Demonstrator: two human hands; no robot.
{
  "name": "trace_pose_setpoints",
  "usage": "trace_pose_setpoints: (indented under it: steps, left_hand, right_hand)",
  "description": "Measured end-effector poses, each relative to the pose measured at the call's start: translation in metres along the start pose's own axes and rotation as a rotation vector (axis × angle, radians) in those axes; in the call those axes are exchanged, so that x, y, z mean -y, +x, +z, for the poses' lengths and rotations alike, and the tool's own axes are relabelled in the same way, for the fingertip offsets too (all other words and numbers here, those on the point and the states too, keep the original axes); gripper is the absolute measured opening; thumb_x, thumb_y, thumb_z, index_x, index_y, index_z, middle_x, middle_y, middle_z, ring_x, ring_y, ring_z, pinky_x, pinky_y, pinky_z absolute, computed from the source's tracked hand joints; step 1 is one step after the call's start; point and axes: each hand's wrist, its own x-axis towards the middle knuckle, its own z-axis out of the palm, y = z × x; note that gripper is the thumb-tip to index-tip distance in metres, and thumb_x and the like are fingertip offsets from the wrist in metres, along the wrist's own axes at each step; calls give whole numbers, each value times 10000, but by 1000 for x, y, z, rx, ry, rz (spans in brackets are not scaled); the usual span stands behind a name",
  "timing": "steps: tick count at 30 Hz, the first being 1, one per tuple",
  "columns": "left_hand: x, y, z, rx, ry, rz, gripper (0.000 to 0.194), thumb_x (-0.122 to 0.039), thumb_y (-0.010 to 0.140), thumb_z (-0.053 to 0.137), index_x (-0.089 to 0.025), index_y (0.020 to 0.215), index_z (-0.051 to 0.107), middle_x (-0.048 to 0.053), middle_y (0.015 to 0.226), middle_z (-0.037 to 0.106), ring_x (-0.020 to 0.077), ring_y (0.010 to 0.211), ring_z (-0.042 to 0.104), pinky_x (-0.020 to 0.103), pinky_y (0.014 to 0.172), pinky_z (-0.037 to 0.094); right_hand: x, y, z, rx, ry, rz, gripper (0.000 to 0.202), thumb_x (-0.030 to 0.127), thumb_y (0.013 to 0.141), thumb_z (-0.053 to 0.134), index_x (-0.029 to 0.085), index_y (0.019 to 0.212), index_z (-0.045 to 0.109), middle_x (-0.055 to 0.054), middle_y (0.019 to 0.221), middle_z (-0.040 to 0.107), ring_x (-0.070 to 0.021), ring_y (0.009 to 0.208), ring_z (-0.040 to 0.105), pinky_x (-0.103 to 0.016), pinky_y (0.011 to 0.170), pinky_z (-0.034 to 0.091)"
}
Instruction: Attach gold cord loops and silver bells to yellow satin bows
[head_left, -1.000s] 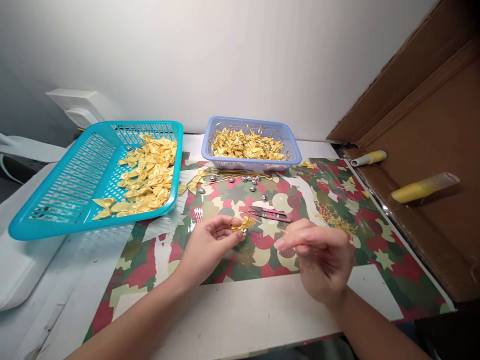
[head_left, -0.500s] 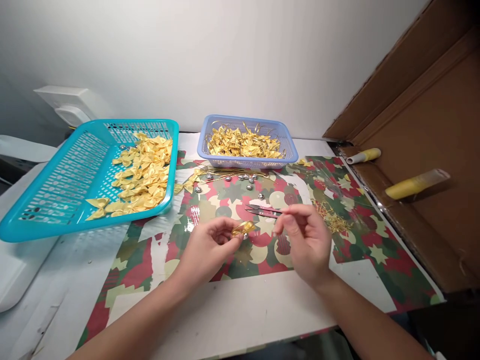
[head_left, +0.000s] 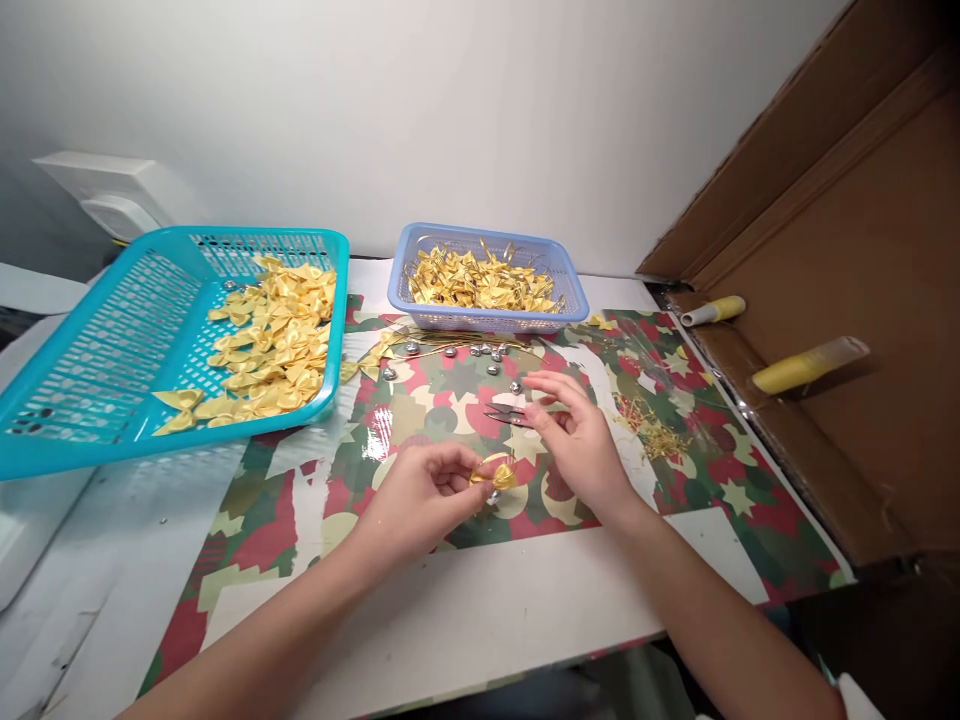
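Observation:
My left hand point(head_left: 424, 495) is closed in a pinch around a small gold bow point(head_left: 504, 476) with a thin gold loop. A silver jingle bell point(head_left: 493, 496) shows just below the bow. Dark thread snips point(head_left: 506, 414) lie on the patterned sheet, blades pointing left. Over their handle end is my right hand point(head_left: 581, 440), its fingers stretched and the thumb apart from them. The hand covers part of the snips, and whether the thumb touches them I cannot tell.
A turquoise basket point(head_left: 339, 330) of yellow bows stands left; a lilac basket point(head_left: 487, 318) of bows with gold loops stands behind. Several loose bells point(head_left: 493, 370) and gold ties point(head_left: 465, 338) lie between. Right are gold scraps point(head_left: 664, 440) and a cardboard wall point(head_left: 847, 230).
My right hand has moved left and its fingers have straightened over the snips, which stay in place on the sheet. The bow in my left hand has turned slightly. The view has shifted a little.

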Motion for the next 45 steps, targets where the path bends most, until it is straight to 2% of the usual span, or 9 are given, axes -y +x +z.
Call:
trace_pose_setpoints:
  steps: [4, 8, 11, 15, 25, 30, 34, 39, 45]
  left_hand:
    - [-5, 1, 0, -20, -122, -41, 195, -307, 663, 720, -150, 746, 638, 28, 658, 667, 132, 569, 598, 242, 562, 473]
    - [-7, 0, 0, -20, -165, -17, 162, -286, 651, 715, -151, 707, 644, 12, 626, 641, 129, 560, 590, 236, 552, 464]
    - [-5, 0, 0, -37, -131, -26, 150, -285, 651, 709, -158, 712, 656, 6, 605, 630, 134, 551, 585, 234, 534, 450]
    - [-1, 0, 0, -39, -64, -26, 159, -302, 679, 689, -162, 748, 663, 18, 619, 652, 144, 564, 599, 232, 527, 445]
    - [3, 0, 0, -44, 4, -18, 182, -334, 707, 662, -162, 764, 661, 21, 591, 654, 156, 536, 607, 231, 482, 431]
    - [0, -1, 1, -52, 13, 3, 152, -307, 707, 647, -157, 734, 651, 20, 569, 635, 154, 521, 596, 227, 471, 411]
    - [3, -2, 2, -55, 52, 28, 140, -303, 721, 632, -165, 741, 652, -19, 505, 576, 107, 415, 489, 196, 395, 316]
    - [8, -1, 1, -69, 61, 66, 147, -312, 722, 640, -167, 736, 658, -10, 543, 589, 119, 463, 522, 197, 416, 342]
    - [3, -2, 2, -86, 105, 48, 113, -301, 711, 647, -189, 715, 660, -48, 479, 534, 92, 381, 448, 192, 380, 310]
  right_hand:
    - [11, -9, -4, -60, -243, -288, 86, 229, 820, 570, 220, 864, 644, -53, 970, 547, -198, 931, 544, -354, 771, 454]
    - [20, -19, -4, 230, -502, -560, 100, 199, 787, 570, 226, 805, 664, -33, 884, 567, -196, 864, 499, -387, 811, 357]
    - [21, -21, -2, 319, -721, -527, 127, 192, 796, 558, 213, 850, 671, -40, 941, 594, -204, 897, 485, -400, 822, 289]
    - [22, -21, -1, 375, -786, -462, 125, 178, 802, 547, 215, 791, 666, -26, 912, 595, -190, 880, 475, -386, 801, 259]
    - [17, -25, 2, 259, -747, -495, 151, 151, 794, 577, 232, 752, 698, -16, 866, 647, -186, 856, 492, -391, 798, 241]
    - [22, -26, 3, 265, -734, -444, 122, 231, 795, 589, 222, 753, 703, -43, 921, 659, -216, 892, 493, -418, 823, 250]
    - [22, -27, 4, 273, -790, -477, 129, 194, 807, 580, 225, 753, 694, -29, 918, 655, -201, 875, 485, -414, 818, 247]
    - [19, -27, 5, 300, -802, -497, 120, 167, 798, 579, 221, 770, 683, -30, 925, 659, -202, 884, 484, -417, 822, 235]
    - [19, -26, 4, 317, -819, -497, 134, 166, 829, 560, 210, 762, 667, -31, 913, 669, -203, 888, 487, -421, 822, 229]
